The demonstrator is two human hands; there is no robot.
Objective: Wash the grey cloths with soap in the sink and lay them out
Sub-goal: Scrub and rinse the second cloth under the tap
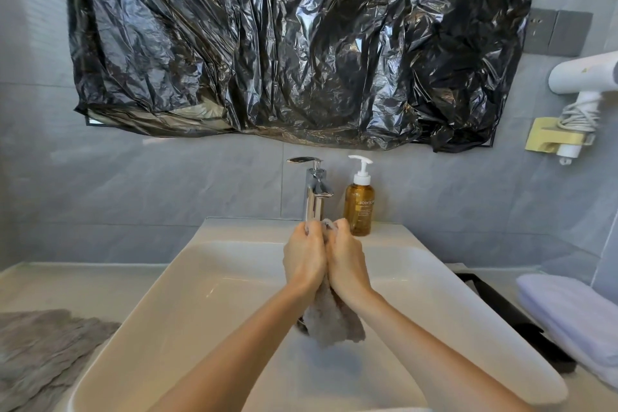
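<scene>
Over the white sink (187,304), my left hand (304,259) and my right hand (347,261) press together around a wet grey cloth (331,321). Both hands grip it, fingers curled. Its lower end hangs below my wrists and a small tuft pokes out above my fingers. Another grey cloth (40,348) lies spread on the counter at the left. The amber soap bottle (359,201) with a white pump stands behind the sink, right of the chrome tap (316,194).
Crumpled black plastic sheet (294,43) covers the wall above the tap. A folded white towel (575,318) and a black tray edge (501,308) lie on the counter at right. A white hair dryer (582,80) hangs on the right wall.
</scene>
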